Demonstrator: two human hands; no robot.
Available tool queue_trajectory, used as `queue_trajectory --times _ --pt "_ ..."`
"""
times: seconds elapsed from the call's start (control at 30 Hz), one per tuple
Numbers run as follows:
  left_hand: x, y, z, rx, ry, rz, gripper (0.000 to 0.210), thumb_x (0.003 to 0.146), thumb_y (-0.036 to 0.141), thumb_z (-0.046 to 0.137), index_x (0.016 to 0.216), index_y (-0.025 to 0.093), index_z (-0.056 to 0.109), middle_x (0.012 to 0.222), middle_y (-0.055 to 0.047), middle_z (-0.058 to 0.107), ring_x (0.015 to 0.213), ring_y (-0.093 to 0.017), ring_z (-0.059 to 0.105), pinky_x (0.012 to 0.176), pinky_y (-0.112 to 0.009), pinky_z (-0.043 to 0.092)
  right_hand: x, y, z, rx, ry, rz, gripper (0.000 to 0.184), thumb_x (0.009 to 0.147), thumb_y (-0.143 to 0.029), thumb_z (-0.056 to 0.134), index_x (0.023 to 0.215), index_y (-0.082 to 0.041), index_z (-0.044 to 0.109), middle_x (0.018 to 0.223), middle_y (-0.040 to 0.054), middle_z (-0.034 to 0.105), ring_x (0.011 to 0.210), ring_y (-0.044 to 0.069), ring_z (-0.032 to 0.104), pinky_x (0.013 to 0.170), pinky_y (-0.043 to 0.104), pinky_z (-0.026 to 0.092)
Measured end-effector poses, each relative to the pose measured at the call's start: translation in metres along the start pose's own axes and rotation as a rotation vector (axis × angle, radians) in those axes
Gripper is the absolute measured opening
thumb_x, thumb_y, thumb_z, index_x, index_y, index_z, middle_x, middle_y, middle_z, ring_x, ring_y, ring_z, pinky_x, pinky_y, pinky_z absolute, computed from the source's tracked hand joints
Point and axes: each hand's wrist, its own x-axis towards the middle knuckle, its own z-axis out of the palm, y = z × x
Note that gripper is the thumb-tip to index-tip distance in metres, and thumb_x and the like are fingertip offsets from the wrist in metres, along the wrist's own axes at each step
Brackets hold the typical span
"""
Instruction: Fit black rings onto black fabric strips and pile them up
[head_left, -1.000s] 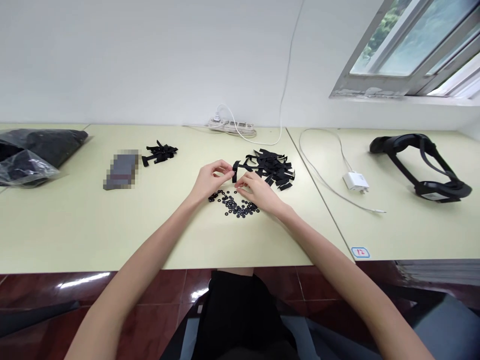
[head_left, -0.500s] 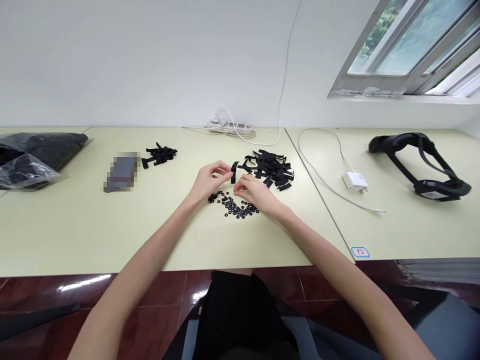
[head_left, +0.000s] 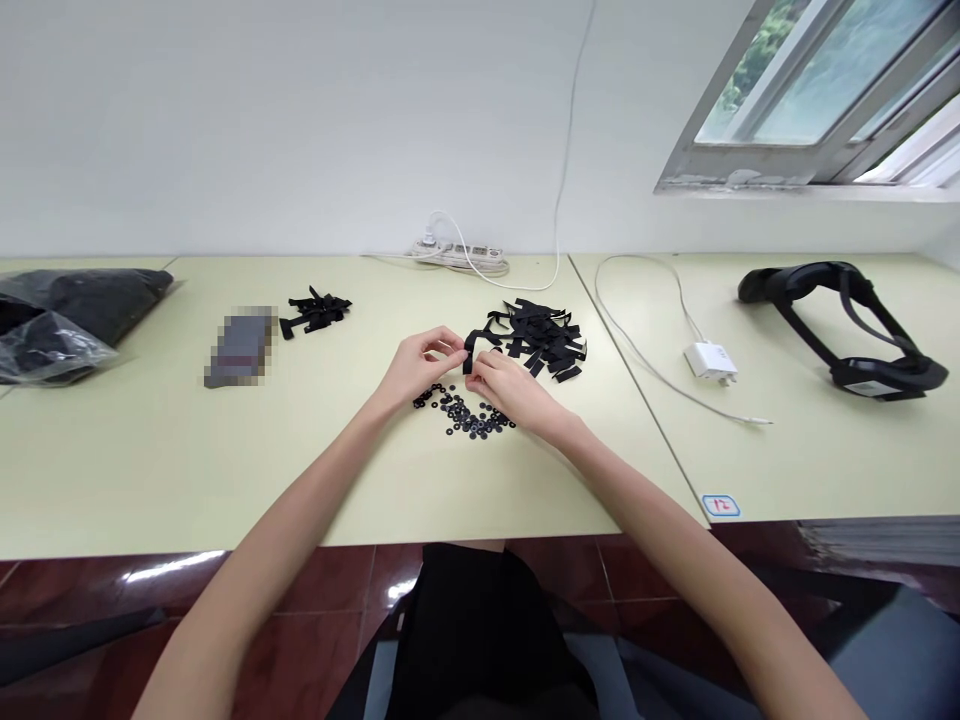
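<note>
- Closer now to the black strip [head_left: 470, 342], the right hand [head_left: 511, 388] brings its fingertips up to the lower part, where a gap shows half a second ago; the strip's far end now bends over to the right, while the left hand [head_left: 417, 366] stays nearly in place.
- That strip stands between the two hands, above the desk [head_left: 375, 480], with its length running near to far.
- Left hand: thumb and fingers pinch the strip at its left edge, around the middle.
- Right hand: fingers are curled together at the strip's near end; I cannot tell whether they grip it or something small behind it.
- Judging by the curl, the strip is very light and soft, more likely to fold than break, and not very slippery; a fingertip pinch close to the part being worked should keep it from flopping.
- Just nearer than the hands lie loose black rings [head_left: 478, 421]; they look light and smooth, small enough to skid, so the rim between two fingertips seems the best hold.
- Right and farther, a larger pile of black strips [head_left: 551, 335] sits near the right hand.
- Well to the left lies a smaller pile of strips [head_left: 319, 311].
</note>
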Motion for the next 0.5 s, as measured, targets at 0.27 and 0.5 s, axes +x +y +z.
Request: queue_trajectory --times 0.27,0.5 --pt "0.000 0.001 0.002 -0.110 -0.039 -0.028 0.031 0.090 0.053 0.083 0.094 0.023 0.075 0.104 -0.007 0.076 0.092 -0.021 0.071 0.077 -0.032 0.058 0.003 0.006 -0.009 0.723 0.339 0.260 0.017 0.098 -0.039 0.075 0.100 -0.023 0.074 0.093 0.0044 0.083 0.092 0.021 0.081 0.095 0.040 0.066" --pt "-0.001 0.006 0.004 -0.179 -0.068 -0.025 0.035 0.090 0.055 0.085 0.097 0.022 0.076 0.106 -0.007 0.075 0.094 -0.020 0.072 0.078 -0.031 0.059 0.002 -0.004 -0.017 0.941 0.347 0.297 0.030 0.087 -0.048 0.088 0.098 -0.022 0.080 0.094 0.0049 0.083 0.092 0.022 0.082 0.099 0.044 0.068"
